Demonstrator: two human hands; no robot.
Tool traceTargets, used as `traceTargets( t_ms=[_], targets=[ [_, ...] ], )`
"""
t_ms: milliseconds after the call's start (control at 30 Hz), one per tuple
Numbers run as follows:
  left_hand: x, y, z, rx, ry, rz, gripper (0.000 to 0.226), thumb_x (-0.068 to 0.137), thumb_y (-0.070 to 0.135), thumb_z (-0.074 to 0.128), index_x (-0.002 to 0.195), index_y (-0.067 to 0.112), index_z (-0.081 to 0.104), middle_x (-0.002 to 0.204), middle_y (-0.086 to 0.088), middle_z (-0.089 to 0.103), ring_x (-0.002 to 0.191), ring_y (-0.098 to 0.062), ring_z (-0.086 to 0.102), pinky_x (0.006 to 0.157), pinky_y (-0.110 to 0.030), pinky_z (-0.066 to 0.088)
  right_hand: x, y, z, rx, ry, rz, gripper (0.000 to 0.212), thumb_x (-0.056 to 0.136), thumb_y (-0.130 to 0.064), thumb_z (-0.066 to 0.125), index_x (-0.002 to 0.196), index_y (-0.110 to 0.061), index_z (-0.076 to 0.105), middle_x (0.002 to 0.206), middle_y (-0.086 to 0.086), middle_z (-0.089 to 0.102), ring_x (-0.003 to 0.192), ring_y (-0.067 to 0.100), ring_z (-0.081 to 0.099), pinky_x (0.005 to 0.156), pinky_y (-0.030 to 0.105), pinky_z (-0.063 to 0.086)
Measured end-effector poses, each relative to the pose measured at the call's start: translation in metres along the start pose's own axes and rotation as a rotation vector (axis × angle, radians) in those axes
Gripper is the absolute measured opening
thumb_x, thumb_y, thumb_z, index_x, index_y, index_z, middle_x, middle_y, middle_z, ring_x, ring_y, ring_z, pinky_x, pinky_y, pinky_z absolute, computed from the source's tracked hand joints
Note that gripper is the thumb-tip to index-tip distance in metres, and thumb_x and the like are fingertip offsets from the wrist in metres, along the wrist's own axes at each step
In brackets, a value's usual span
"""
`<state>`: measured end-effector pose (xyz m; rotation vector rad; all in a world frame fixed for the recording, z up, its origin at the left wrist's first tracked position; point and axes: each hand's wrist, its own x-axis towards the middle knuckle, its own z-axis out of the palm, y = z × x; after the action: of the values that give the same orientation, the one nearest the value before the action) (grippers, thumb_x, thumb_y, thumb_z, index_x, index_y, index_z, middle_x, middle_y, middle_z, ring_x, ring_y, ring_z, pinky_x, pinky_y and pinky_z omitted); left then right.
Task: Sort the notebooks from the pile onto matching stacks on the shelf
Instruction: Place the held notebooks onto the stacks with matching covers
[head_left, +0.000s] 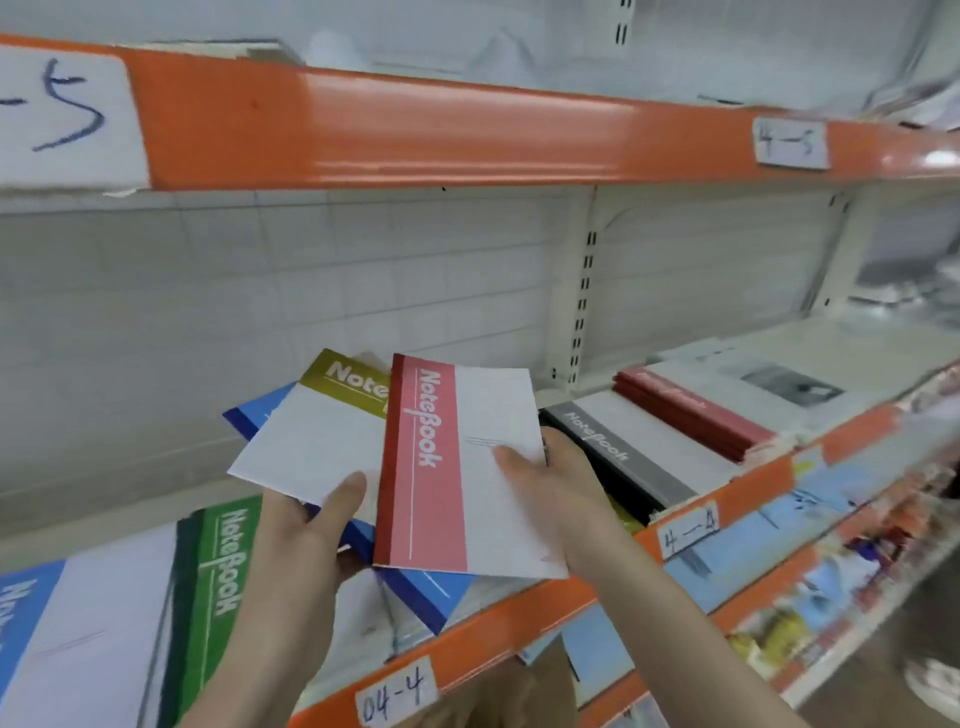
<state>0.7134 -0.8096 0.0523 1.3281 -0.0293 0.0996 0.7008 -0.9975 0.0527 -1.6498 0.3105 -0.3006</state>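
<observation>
Far left on the orange-edged shelf (498, 618): a blue-banded notebook (23, 618) is laid flat, with a green-banded "NoteBook" stack (218, 561) beside it. A fan of notebooks is held above the shelf by the left hand (306, 525), thumb pinched on top of a white-covered notebook with an olive-yellow band (322, 431); blue-covered notebooks (415, 592) are seen under it. A red-and-pink-banded notebook (452, 467) is gripped at its right edge by the right hand (556, 483), thumb on the cover, fingers curled beneath. It is overlapped onto the fan. Further right, a grey-banded notebook stack (618, 447) and a dark red-banded stack (691, 410) are laid on the shelf. White labels "04-4" (397, 691) and "4-4" (688, 530) are stuck to the shelf edge
</observation>
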Motion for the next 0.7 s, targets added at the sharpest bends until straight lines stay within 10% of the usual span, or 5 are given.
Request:
traceTargets(
  t_ms=[400, 500, 700],
  targets=[
    [0.01, -0.036, 0.113, -0.106, 0.075, -0.003, 0.028, 0.098, 0.021, 0.051, 0.125, 0.027, 0.052, 0.11, 0.011, 0.064, 0.106, -0.013, 0.06, 0.082, -0.038, 0.049, 0.067, 0.029, -0.185, -0.353, 0.061, -0.039, 0.021, 0.094, -0.01, 0.041, 0.102, -0.005, 0.06, 0.095, 0.023, 0.063, 0.071, 0.025, 0.054, 0.062, 0.029, 0.036],
    [0.017, -0.044, 0.127, -0.036, 0.121, 0.025, 0.026, 0.099, 0.023, 0.049, 0.124, 0.026, 0.053, 0.117, 0.011, 0.062, 0.116, -0.015, 0.055, 0.102, -0.043, 0.041, 0.089, 0.026, -0.228, -0.341, 0.146, -0.088, 0.023, 0.095, -0.008, 0.042, 0.1, -0.01, 0.064, 0.091, 0.017, 0.066, 0.073, 0.026, 0.059, 0.06, 0.026, 0.037],
    [0.024, -0.049, 0.16, 0.011, 0.2, -0.003, 0.023, 0.1, 0.028, 0.049, 0.122, 0.028, 0.054, 0.117, 0.011, 0.061, 0.112, -0.019, 0.056, 0.094, -0.042, 0.044, 0.161, 0.027, -0.3, -0.47, 0.249, -0.231, 0.029, 0.094, 0.003, 0.035, 0.095, -0.01, 0.061, 0.076, 0.005, 0.054, 0.067, 0.017, 0.042, 0.056, 0.029, 0.026]
  ],
)
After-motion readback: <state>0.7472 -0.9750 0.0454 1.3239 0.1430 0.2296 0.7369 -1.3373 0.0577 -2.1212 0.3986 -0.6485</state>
